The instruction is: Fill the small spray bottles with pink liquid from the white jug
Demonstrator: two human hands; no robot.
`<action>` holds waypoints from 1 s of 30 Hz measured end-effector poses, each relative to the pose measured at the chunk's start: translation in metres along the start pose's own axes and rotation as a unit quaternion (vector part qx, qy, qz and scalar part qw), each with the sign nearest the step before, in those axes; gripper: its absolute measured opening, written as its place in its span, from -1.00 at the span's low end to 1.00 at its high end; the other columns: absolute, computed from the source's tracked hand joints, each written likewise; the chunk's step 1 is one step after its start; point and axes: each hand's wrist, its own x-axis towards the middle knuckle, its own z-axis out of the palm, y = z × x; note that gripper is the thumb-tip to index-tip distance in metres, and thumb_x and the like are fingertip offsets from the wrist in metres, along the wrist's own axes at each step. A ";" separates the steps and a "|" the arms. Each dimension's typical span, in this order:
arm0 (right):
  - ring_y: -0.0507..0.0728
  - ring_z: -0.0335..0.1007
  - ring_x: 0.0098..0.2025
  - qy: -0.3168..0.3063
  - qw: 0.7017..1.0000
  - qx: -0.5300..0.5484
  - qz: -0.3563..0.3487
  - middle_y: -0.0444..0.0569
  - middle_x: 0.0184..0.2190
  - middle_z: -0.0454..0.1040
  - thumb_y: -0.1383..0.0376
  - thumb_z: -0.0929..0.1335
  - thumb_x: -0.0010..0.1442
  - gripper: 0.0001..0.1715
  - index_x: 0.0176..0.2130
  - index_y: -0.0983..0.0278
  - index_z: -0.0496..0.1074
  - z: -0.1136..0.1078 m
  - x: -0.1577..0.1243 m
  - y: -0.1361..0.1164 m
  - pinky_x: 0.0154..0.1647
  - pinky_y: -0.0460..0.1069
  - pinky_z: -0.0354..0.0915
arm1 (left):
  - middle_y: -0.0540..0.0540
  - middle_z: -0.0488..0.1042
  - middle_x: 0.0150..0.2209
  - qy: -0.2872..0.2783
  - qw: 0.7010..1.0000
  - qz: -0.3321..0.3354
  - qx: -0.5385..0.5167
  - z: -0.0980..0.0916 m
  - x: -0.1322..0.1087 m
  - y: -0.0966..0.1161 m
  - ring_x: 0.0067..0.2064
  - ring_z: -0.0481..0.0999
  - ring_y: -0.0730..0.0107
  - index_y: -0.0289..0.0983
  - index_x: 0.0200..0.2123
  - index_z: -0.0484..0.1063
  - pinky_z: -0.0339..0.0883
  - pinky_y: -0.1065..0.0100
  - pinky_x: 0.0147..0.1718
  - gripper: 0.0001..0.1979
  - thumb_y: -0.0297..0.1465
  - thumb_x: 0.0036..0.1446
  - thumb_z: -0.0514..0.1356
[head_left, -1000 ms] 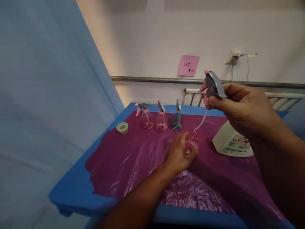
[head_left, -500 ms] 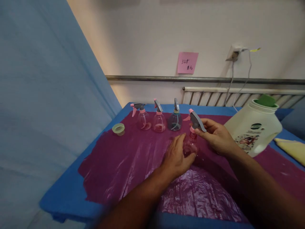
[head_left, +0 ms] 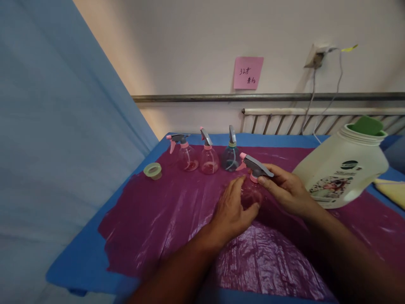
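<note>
Now the trigger head was down on the bottle

Well, a second earlier the right hand had the trigger head raised high, its dip tube dangling over the open neck; at this moment the head sat right on top of the small pink bottle, tube gone inside. The gap had closed, so the two pieces met at the neck, though whether the collar was screwed tight could not be told from here. The right hand's grip was pinched on the pink collar just under the grey head, thumb and fingers wrapped around it. The left hand was cupped around the bottle's belly, grip closed on it, holding it upright on the purple plastic sheet near the middle of the bench. Behind, three finished spray bottles stood in a row toward the wall, all with heads on, well apart from the hands. A green cap lay off to the left on the sheet's edge. A big white jug, open at the top, stood just to the right of the right hand, now fully in view as the camera had swung down and over
</note>
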 end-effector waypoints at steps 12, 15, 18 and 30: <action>0.21 0.61 0.08 0.126 0.991 0.046 0.007 -0.06 0.03 0.68 0.08 0.59 0.37 -0.62 0.12 0.05 0.61 0.026 -0.009 0.013 0.27 0.19 0.46 | -0.21 0.45 0.44 0.014 1.000 -0.025 -0.008 0.005 -0.002 -0.004 0.46 0.49 -0.10 -0.06 0.51 0.24 0.42 -0.19 0.46 -0.17 -0.33 0.27 0.47; 0.20 0.60 0.07 0.154 0.985 0.078 0.000 -0.06 0.01 0.66 0.15 0.62 0.30 -0.60 0.08 0.07 0.56 0.036 -0.006 0.020 0.24 0.18 0.47 | -0.21 0.42 0.47 0.015 1.000 -0.024 -0.006 0.005 -0.003 -0.007 0.48 0.46 -0.11 -0.05 0.55 0.18 0.39 -0.20 0.48 -0.10 -0.34 0.25 0.48; 0.18 0.60 0.03 0.190 0.975 0.112 -0.008 -0.07 -0.02 0.64 0.19 0.66 0.21 -0.50 0.06 0.07 0.50 0.044 -0.002 0.022 0.17 0.14 0.50 | -0.21 0.31 0.56 0.006 1.000 0.004 0.001 0.001 -0.004 -0.008 0.56 0.36 -0.11 0.02 0.65 -0.01 0.32 -0.22 0.53 0.04 -0.39 0.27 0.46; 0.14 0.60 -0.02 0.187 0.971 0.142 -0.037 -0.12 -0.07 0.61 0.23 0.66 0.12 -0.32 0.11 0.06 0.38 0.050 0.008 0.018 0.17 0.14 0.51 | -0.11 0.24 0.60 -0.017 0.997 0.063 -0.046 -0.001 0.000 -0.010 0.60 0.30 -0.02 0.18 0.65 -0.04 0.24 -0.22 0.58 -0.04 -0.38 0.40 0.37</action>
